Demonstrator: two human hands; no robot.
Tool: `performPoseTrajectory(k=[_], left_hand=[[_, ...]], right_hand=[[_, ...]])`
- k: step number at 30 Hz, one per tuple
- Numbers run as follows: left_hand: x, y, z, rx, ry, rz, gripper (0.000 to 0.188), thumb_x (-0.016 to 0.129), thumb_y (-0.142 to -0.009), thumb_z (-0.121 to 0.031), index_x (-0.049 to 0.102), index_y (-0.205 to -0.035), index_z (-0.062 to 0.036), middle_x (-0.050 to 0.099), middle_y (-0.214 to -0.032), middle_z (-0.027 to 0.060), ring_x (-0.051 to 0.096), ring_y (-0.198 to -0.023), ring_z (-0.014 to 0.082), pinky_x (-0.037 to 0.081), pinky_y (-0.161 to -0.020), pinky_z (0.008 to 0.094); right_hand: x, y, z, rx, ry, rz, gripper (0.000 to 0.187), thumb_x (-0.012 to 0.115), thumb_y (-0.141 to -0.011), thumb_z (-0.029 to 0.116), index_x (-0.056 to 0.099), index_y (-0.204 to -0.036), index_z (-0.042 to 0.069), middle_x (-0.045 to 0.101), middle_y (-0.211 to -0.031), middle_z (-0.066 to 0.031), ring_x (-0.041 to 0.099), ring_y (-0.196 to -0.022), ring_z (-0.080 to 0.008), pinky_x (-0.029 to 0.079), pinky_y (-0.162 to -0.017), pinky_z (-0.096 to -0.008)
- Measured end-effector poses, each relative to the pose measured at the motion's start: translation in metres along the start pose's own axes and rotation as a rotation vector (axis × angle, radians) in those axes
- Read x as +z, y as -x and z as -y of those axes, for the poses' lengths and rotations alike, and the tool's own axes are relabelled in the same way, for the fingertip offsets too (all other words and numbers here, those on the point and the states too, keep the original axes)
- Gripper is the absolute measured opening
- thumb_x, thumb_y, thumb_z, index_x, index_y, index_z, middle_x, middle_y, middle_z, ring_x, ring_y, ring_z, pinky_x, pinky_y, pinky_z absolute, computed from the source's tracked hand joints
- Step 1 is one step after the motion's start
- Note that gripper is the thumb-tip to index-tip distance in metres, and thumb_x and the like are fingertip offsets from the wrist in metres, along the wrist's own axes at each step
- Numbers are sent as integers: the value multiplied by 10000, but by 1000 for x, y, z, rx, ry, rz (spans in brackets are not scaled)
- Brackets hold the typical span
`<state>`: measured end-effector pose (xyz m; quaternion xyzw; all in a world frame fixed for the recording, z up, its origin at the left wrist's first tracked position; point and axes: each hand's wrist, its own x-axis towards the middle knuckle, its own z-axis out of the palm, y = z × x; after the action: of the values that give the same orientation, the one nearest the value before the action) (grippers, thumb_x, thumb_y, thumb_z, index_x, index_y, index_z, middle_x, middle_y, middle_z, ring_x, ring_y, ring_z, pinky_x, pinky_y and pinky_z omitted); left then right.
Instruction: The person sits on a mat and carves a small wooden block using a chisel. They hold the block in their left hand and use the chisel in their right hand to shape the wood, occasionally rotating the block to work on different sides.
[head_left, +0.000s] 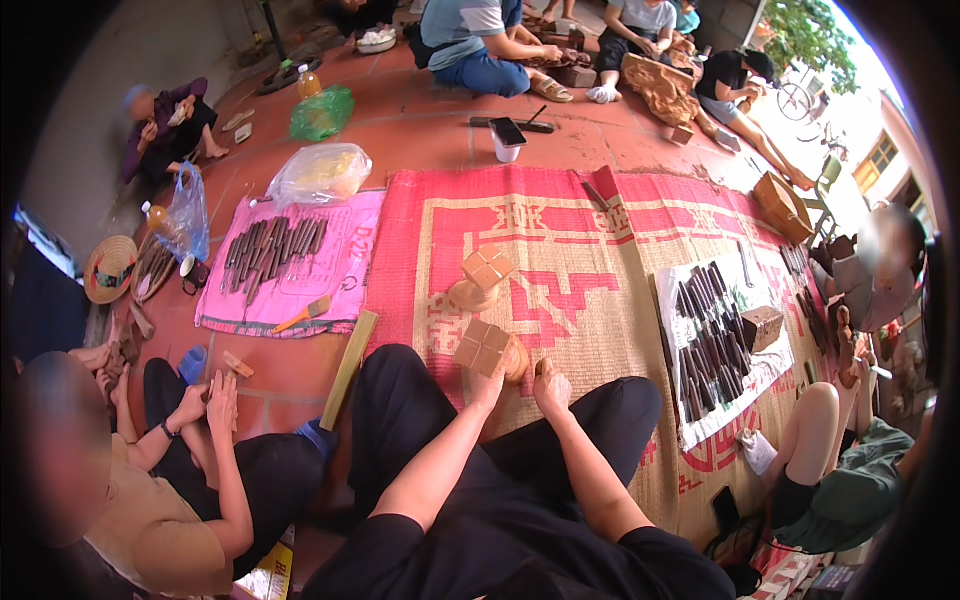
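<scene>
Single head-worn fisheye view, looking steeply down and forward from above the wearer's crossed legs, forearms entering from 6 o'clock, left hand (487,383) and right hand (551,388) close below centre. Red woven mat (560,250) filling the middle ground, seated people far off toward 12 and 1 o'clock. Straight edges bowed near the rim, corners vignetted black.

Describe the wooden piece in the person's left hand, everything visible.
The wooden piece looks like pale, unfinished wood: a blocky top scored into squares, joined to a rounded part at its right. It is tilted, low over the red-and-tan woven mat, near the person's knees. The left hand grips it from below; the right hand is beside it, contact unclear.
</scene>
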<state>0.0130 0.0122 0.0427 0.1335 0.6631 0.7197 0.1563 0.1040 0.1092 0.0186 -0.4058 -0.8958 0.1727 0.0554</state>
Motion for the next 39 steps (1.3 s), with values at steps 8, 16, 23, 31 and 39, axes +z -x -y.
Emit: performPoseTrajectory(k=[8, 16, 23, 31, 39], left_hand=[[3, -7, 14, -126, 110, 189, 345, 748, -704, -213, 595, -966, -49, 625, -917, 24, 568, -816, 117, 463, -717, 281], [-31, -27, -8, -66, -195, 561, 446, 761, -662, -215, 567, -1037, -71, 599, -950, 29, 549, -862, 131, 453, -764, 292], [-18, 17, 3, -1, -48, 247, 505, 778, -650, -285, 562, -1061, -84, 591, -1012, 49, 564, -914, 167, 450, -795, 305], [-29, 18, 0, 21, 35, 381, 583, 775, -670, -137, 497, -1177, -66, 585, -1088, 30, 559, -981, 130, 462, -839, 284], [-19, 23, 27, 100, -53, 328, 799, 827, -553, -169, 405, -1226, -82, 522, -1157, 76, 526, -1044, 203, 436, -887, 322]], right_hand=[[23, 0, -8, 271, -1085, 304, 117, 482, -743, -6, 522, -848, 26, 576, -607, -67, 494, -412, -129, 382, -371, -243], [9, 1, 4, 303, -1267, 322, 150, 491, -734, -10, 545, -859, 51, 561, -594, -48, 483, -430, -96, 368, -381, -220], [26, -4, -11, 191, -1285, 183, 272, 446, -756, -32, 569, -993, 20, 568, -734, -31, 496, -512, -91, 392, -434, -224], [18, -8, -10, 156, -883, 180, 339, 473, -773, 17, 562, -1098, 57, 616, -811, -110, 589, -602, -165, 449, -489, -288], [-22, 17, 13, -289, -321, -125, 283, 557, -729, 66, 599, -1004, 116, 622, -854, -104, 607, -791, -307, 480, -663, -384]])
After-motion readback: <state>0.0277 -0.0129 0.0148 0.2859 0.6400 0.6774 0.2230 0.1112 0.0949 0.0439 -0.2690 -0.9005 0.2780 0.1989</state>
